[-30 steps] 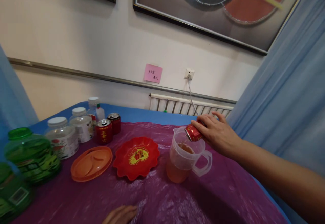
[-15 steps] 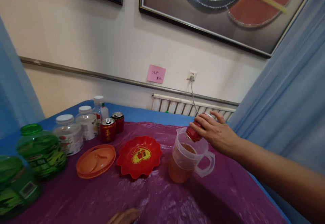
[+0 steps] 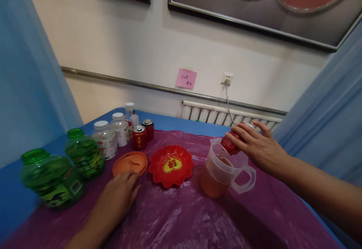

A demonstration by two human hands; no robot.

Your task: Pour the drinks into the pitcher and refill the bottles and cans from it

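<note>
My right hand point(image 3: 258, 147) grips a red drink can point(image 3: 231, 146), tipped mouth-down over the rim of a clear plastic pitcher point(image 3: 224, 171) holding orange-brown liquid. My left hand point(image 3: 117, 198) lies flat on the purple plastic sheet point(image 3: 183, 219), fingers stretched out, its fingertips just short of an orange lid point(image 3: 130, 163). A red scalloped plate point(image 3: 171, 165) sits between the lid and the pitcher.
Two upright red cans point(image 3: 143, 135) stand at the back left beside several white-capped jars point(image 3: 113, 136). Two green-capped jars point(image 3: 66, 168) stand at the left edge. Blue curtains hang on both sides; a radiator and a wall socket are behind the table.
My left hand has come forward from the bottom edge to rest near the orange lid. The view has swung left. The right hand still tips the can over the pitcher.
</note>
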